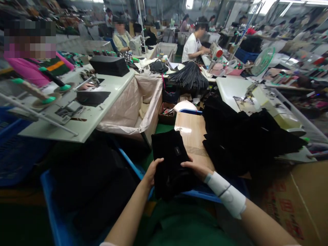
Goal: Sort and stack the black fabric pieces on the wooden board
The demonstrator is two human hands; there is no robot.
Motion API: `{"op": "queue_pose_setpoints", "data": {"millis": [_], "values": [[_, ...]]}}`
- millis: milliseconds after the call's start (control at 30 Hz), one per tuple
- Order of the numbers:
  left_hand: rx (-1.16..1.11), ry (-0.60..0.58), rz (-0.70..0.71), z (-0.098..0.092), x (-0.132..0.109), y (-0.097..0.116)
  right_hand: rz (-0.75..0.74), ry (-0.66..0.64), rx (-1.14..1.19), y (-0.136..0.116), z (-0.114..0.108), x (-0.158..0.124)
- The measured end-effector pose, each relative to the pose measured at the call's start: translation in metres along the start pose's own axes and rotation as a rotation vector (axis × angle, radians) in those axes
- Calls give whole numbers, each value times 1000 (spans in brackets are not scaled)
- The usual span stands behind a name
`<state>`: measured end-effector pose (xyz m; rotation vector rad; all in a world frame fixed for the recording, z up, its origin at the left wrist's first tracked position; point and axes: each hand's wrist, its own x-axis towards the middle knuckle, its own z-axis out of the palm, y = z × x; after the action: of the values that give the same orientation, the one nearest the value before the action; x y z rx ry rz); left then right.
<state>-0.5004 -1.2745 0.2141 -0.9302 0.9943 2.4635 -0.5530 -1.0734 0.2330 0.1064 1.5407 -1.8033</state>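
Between my two hands is a stack of black fabric pieces (169,150) with a small dark label on the top one. My left hand (153,171) grips its left edge, thumb on top. On the right edge my right hand (196,167) is closed the same way, its fingers partly hidden beneath. A white wrap circles my right forearm. Just beyond the stack lies a pale wooden board (191,131) over a blue crate. Right of the board, a large heap of black fabric (243,136) spreads onto a sewing table.
A blue crate (48,201) with black pieces stands at lower left. Behind it is a cloth-lined bin (123,119) beside a sewing table (102,119) where a person in pink sits. A cardboard box (299,201) is at lower right. A fan (263,61) and more workers are farther back.
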Motion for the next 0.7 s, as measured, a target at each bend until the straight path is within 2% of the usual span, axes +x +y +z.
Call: {"op": "queue_pose_setpoints", "data": {"millis": [100, 167, 233, 300, 333, 367, 400, 467, 533, 600, 700], "values": [[27, -38, -115, 26, 26, 13, -6, 187, -51, -17, -20, 15], [128, -55, -121, 49, 46, 18, -28, 314, -116, -30, -37, 20], [316, 32, 47, 74, 64, 23, -74, 460, -227, -43, -50, 21], [528, 127, 340, 96, 80, 27, -126, 617, -382, -51, -55, 23], [611, 126, 461, 106, 87, 30, -155, 681, -463, -52, -54, 26], [667, 83, 519, 114, 93, 32, -183, 731, -534, -51, -52, 30], [697, 6, 508, 121, 98, 34, -207, 764, -586, -48, -48, 36], [721, -129, 366, 127, 111, 37, -220, 779, -622, -36, -39, 53], [738, -160, 256, 124, 125, 41, -161, 747, -548, -20, -34, 71], [758, -157, 206, 115, 139, 47, -117, 715, -401, -4, -33, 85], [741, -228, 35, 98, 156, 60, -131, 808, -243, 12, -37, 94]]}}
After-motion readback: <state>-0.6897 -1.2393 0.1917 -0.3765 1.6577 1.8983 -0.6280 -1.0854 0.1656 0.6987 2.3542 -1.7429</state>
